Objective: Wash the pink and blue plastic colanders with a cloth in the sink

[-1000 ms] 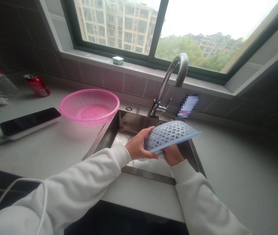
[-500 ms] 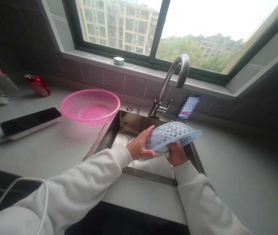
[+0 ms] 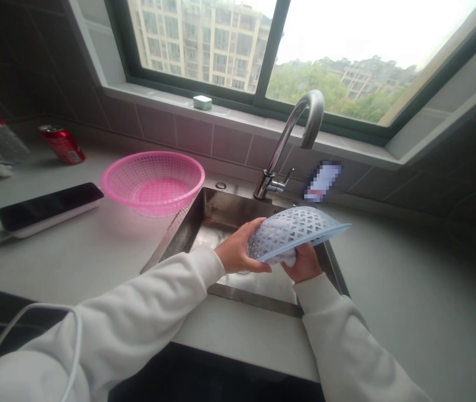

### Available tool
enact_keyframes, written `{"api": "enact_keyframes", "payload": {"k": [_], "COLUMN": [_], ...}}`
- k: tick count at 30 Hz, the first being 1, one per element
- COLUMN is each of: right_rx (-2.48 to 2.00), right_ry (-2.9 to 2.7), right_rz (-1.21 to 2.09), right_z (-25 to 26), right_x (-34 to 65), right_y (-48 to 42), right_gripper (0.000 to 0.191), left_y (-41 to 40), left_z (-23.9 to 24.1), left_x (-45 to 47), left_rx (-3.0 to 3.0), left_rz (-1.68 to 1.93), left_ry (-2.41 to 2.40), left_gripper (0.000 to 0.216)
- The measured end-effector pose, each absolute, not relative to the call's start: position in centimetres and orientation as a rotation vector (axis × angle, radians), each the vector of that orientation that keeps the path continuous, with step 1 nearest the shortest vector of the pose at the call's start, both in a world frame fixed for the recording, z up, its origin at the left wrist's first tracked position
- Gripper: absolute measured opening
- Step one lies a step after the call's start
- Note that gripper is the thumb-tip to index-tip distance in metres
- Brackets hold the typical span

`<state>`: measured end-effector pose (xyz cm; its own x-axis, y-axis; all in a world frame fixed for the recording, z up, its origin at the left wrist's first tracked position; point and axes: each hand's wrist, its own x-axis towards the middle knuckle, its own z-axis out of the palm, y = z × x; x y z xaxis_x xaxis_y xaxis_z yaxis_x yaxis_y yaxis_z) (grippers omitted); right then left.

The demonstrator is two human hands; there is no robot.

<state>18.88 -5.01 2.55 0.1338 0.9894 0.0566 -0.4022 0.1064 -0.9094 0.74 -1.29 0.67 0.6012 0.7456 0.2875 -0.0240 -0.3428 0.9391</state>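
A pale blue plastic basket (image 3: 294, 233) with heart-shaped holes is held upside down and tilted over the steel sink (image 3: 213, 215). My left hand (image 3: 236, 251) grips its near left rim, fingers curled round the edge. My right hand (image 3: 303, 263) is under the basket, closed on a white cloth (image 3: 287, 258) pressed against the basket's inside; most of its fingers are hidden by the basket. Both arms wear white sleeves.
A curved tap (image 3: 294, 139) stands behind the sink. A pink basket (image 3: 153, 181) sits on the counter at the left, beside a black phone on a white slab (image 3: 47, 205). A red can (image 3: 62, 144) lies further back. A white cable (image 3: 32, 329) hangs near my left arm.
The blue basket has shifted slightly and tilted a little between frames, and my right hand has moved back and forth underneath it. My left hand keeps its grip on the rim.
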Motion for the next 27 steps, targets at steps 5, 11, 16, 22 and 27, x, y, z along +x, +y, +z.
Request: {"api": "enact_keyframes", "payload": {"k": [5,11,16,22,27], "right_rx": [-0.984,-0.9,-0.879,-0.941,-0.869], "right_ry": [-1.022,-0.902,-0.79,-0.981,-0.864], "right_rz": [1.215,1.223,1.267,1.255,1.197], "right_z": [1.9,1.9,1.6,1.3,1.2], "right_x": [18.7,19.6,19.8,18.7,19.2], "right_y": [-5.0,-4.9,-5.0,-5.0,-4.8], "right_gripper": [0.053,0.048,0.046,0.05,0.044], "left_y": [-1.3,-0.5,-0.4,-0.9,-1.1], "left_z": [0.8,0.0,-0.7,-0.2,0.4], "left_x": [0.8,0.4,0.5,0.6,0.7], "left_rx": [1.722,1.728,1.671,1.681,1.729], "left_rz": [0.906,0.847,0.826,0.887,0.868], "left_ry": [0.586,0.472,0.406,0.481,0.49], "left_gripper": [0.115,0.135,0.134,0.131,0.13]}}
